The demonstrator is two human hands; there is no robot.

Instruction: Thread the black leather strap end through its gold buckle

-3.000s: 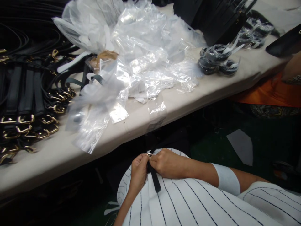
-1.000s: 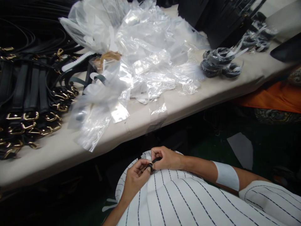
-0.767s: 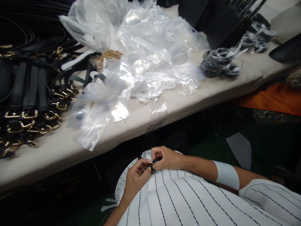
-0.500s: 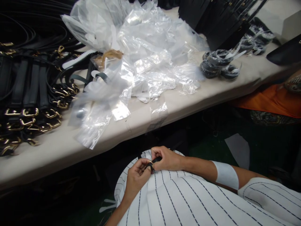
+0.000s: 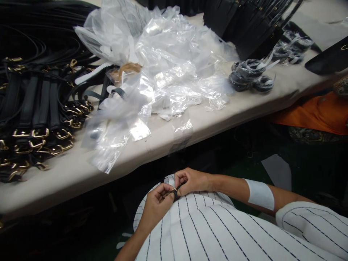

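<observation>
In front of my striped white top, both hands meet at a small black strap with gold-coloured metal [image 5: 175,193]. My left hand [image 5: 157,203] pinches the metal end between thumb and fingers. Close against it, my right hand [image 5: 195,181] is closed on the black strap, with thumb and forefinger near the metal. Most of the strap is hidden by my fingers, so how it runs through the metal cannot be made out.
A cloth-covered table [image 5: 160,134] stands ahead. On it lie black straps with gold buckles [image 5: 40,133], a heap of clear plastic bags [image 5: 174,65], wrapped strap coils [image 5: 250,74] and black bags [image 5: 244,29]. Orange cloth [image 5: 315,114] shows at the right.
My view has shifted slightly. Both hands stay together at the strap; the right thumb and fingers have moved slightly, and less of the black strap shows between them.
</observation>
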